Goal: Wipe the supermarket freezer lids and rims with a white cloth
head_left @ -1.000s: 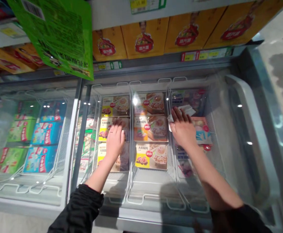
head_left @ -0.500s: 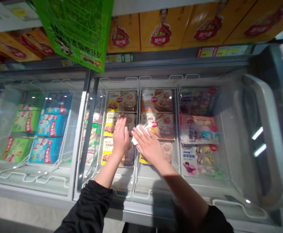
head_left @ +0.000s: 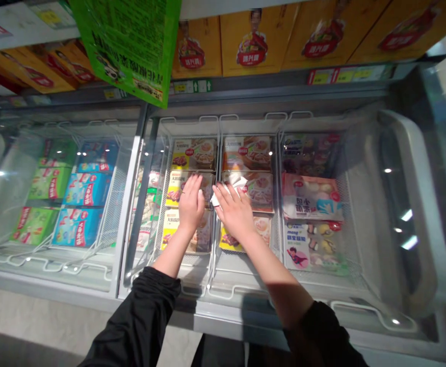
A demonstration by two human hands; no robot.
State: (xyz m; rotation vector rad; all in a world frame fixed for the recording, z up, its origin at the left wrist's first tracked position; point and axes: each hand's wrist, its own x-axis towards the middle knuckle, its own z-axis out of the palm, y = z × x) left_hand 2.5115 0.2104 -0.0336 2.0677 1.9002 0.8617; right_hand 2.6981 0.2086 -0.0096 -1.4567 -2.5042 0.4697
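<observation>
My left hand (head_left: 191, 205) lies flat on the clear freezer lid (head_left: 364, 199), fingers together and stretched out, holding nothing. Beside it on the right, my right hand (head_left: 234, 211) presses a crumpled white cloth or tissue (head_left: 239, 182) against the same lid. Part of that cloth is hidden under the fingers. Beneath the glass, boxed frozen food (head_left: 175, 189) shows under the left hand, and more boxes (head_left: 261, 188) sit under the right hand and cloth.
White wire baskets (head_left: 223, 293) divide the freezer. Bagged frozen food (head_left: 310, 196) lies at right, blue boxes (head_left: 79, 227) at left. A grey lid handle (head_left: 429, 153) curves along the right side. A green packet (head_left: 134, 51) hangs in front of yellow boxes (head_left: 253, 43) above.
My right hand and the white cloth have slid slightly away from me over the lid. The left hand stays in about the same place on the glass. The view has shifted a little.
</observation>
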